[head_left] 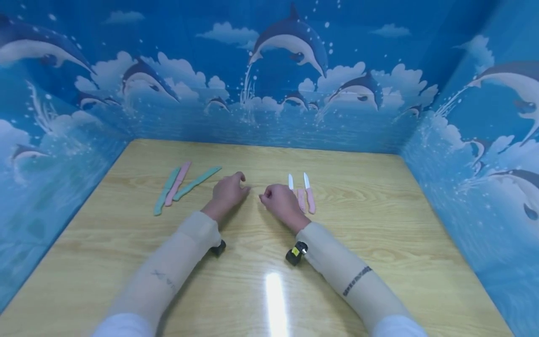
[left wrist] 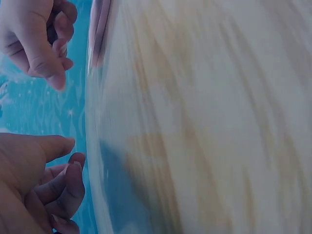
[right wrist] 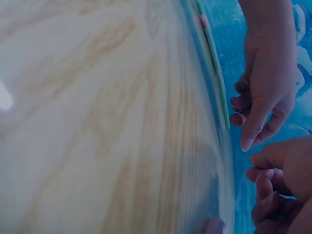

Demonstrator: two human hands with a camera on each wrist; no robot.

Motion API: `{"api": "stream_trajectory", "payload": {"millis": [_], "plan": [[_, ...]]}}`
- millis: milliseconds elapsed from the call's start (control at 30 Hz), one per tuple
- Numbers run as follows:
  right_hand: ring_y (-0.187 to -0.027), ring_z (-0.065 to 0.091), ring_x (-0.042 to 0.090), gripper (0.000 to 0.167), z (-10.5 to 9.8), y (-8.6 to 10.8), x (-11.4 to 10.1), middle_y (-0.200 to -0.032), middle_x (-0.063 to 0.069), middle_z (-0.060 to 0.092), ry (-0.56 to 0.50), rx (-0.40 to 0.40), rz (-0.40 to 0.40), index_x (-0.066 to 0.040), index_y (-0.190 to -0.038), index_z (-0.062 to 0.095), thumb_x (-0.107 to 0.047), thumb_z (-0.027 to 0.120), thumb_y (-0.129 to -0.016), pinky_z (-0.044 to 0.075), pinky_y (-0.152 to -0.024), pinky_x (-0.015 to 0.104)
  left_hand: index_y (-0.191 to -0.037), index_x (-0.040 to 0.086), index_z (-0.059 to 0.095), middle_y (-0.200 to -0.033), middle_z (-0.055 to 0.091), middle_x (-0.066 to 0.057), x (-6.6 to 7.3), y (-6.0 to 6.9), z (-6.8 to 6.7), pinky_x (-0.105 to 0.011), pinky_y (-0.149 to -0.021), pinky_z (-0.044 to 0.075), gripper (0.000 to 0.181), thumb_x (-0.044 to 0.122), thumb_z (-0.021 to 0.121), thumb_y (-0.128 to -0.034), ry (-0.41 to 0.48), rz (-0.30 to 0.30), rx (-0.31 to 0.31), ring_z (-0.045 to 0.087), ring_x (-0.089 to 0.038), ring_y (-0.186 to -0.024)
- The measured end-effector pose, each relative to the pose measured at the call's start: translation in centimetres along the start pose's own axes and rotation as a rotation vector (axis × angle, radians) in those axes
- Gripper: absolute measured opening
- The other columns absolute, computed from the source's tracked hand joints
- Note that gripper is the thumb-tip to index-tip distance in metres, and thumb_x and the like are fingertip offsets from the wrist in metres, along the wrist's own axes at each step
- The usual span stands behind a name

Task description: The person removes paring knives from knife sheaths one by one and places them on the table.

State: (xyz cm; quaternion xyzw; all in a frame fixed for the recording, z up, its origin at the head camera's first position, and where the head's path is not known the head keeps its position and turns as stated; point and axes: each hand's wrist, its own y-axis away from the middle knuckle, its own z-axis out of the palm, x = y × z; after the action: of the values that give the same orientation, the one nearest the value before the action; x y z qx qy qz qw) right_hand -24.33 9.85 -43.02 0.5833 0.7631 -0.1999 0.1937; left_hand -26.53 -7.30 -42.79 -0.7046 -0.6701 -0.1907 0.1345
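My left hand [head_left: 229, 191] hovers over the middle of the table, fingers loosely bent and holding nothing. Facing it across a small gap is my right hand [head_left: 281, 201], its fingers loosely curled, also with nothing visible in it. Just right of the right hand lies a small knife with a pink handle [head_left: 310, 200] and bare pale blade. Beside it is a short pink piece [head_left: 301, 198]. Another pale blade [head_left: 290, 181] shows past the right hand, which hides its lower end. In both wrist views, the left hand [left wrist: 44, 180] and right hand [right wrist: 285, 185] are apart.
Left of the left hand lie a long green knife-shaped piece [head_left: 166, 192], a pink one [head_left: 178, 184] alongside, and a second green one [head_left: 197, 183] slanting away. The wooden table [head_left: 236, 290] is enclosed at back and sides by dolphin-printed cloth [head_left: 189, 121].
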Motion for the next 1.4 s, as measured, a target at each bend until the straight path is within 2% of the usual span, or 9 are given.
{"api": "stream_trajectory", "payload": {"millis": [133,267,433,600,800,1000,1167,1267,1400], "plan": [[-0.053,0.052,0.009,0.024,0.9,-0.5,-1.0,-0.063,-0.006,0.060,0.057,-0.023,-0.034,-0.015,-0.071,0.065,-0.027,0.067,-0.091,0.045,-0.049,0.022,-0.122,0.007,0.058,-0.092,0.068,-0.011,-1.5,0.0,-0.7,-0.037,-0.063,0.052,0.039,0.033,0.066,-0.0931,-0.019,-0.008,0.017,0.061,-0.025,-0.076],[-0.053,0.051,0.010,0.027,1.8,-0.9,-1.9,-0.062,-0.005,0.058,0.113,-0.050,-0.065,-0.016,-0.068,0.062,-0.029,0.066,-0.092,0.044,-0.048,0.023,-0.122,0.006,0.058,-0.092,0.068,-0.012,-2.8,0.1,-1.2,-0.037,-0.061,0.052,0.039,0.033,0.065,-0.0934,-0.055,-0.018,0.023,0.061,-0.025,-0.074],[-0.055,0.051,0.011,0.028,2.4,-1.5,-3.0,-0.062,-0.004,0.057,0.158,-0.045,-0.065,-0.016,-0.067,0.060,-0.029,0.067,-0.092,0.042,-0.048,0.024,-0.121,0.004,0.057,-0.093,0.066,-0.014,-3.7,0.1,-2.2,-0.040,-0.066,0.053,0.038,0.029,0.065,-0.0933,-0.072,-0.003,0.060,0.062,-0.028,-0.078],[-0.056,0.051,0.011,0.028,2.6,-2.4,-3.7,-0.062,-0.004,0.057,0.153,-0.050,-0.082,-0.016,-0.067,0.060,-0.027,0.065,-0.092,0.042,-0.048,0.024,-0.120,0.002,0.057,-0.097,0.067,-0.017,-4.3,0.0,-3.0,-0.044,-0.070,0.054,0.037,0.026,0.066,-0.0930,-0.078,0.002,0.088,0.063,-0.032,-0.083],[-0.053,0.049,0.011,0.031,2.6,-3.4,-4.1,-0.059,-0.004,0.055,0.156,-0.051,-0.123,-0.015,-0.064,0.057,-0.024,0.063,-0.093,0.041,-0.046,0.024,-0.119,0.000,0.057,-0.100,0.066,-0.018,-5.5,-0.1,-3.4,-0.045,-0.073,0.054,0.037,0.026,0.066,-0.0931,-0.076,0.004,0.088,0.063,-0.033,-0.088],[-0.053,0.049,0.011,0.030,2.6,-4.4,-4.5,-0.060,-0.003,0.055,0.166,-0.035,-0.142,-0.013,-0.065,0.058,-0.023,0.064,-0.094,0.041,-0.046,0.023,-0.120,-0.001,0.057,-0.106,0.062,-0.022,-6.9,0.0,-4.0,-0.050,-0.076,0.053,0.039,0.026,0.066,-0.0933,-0.136,-0.001,0.122,0.060,-0.038,-0.093],[-0.053,0.048,0.012,0.032,2.6,-5.4,-4.5,-0.060,-0.002,0.054,0.182,-0.022,-0.135,-0.012,-0.066,0.057,-0.024,0.062,-0.095,0.040,-0.046,0.024,-0.120,-0.002,0.057,-0.108,0.062,-0.024,-7.6,0.5,-4.8,-0.061,-0.087,0.047,0.039,0.024,0.066,-0.0929,-0.149,0.004,0.148,0.058,-0.041,-0.099],[-0.057,0.049,0.013,0.030,2.8,-5.7,-4.5,-0.065,-0.001,0.056,0.181,-0.019,-0.120,-0.011,-0.069,0.060,-0.025,0.063,-0.095,0.041,-0.048,0.026,-0.120,-0.004,0.057,-0.108,0.062,-0.025,-8.0,1.0,-4.7,-0.063,-0.091,0.044,0.039,0.022,0.067,-0.0926,-0.149,0.020,0.141,0.057,-0.043,-0.102],[-0.068,0.055,0.014,0.020,3.2,-5.7,-4.3,-0.078,0.000,0.061,0.201,-0.021,-0.117,-0.011,-0.082,0.066,-0.027,0.064,-0.094,0.047,-0.055,0.028,-0.121,-0.004,0.057,-0.109,0.062,-0.024,-8.4,1.4,-4.1,-0.059,-0.090,0.045,0.040,0.023,0.068,-0.0921,-0.151,0.025,0.136,0.057,-0.042,-0.101]]}}
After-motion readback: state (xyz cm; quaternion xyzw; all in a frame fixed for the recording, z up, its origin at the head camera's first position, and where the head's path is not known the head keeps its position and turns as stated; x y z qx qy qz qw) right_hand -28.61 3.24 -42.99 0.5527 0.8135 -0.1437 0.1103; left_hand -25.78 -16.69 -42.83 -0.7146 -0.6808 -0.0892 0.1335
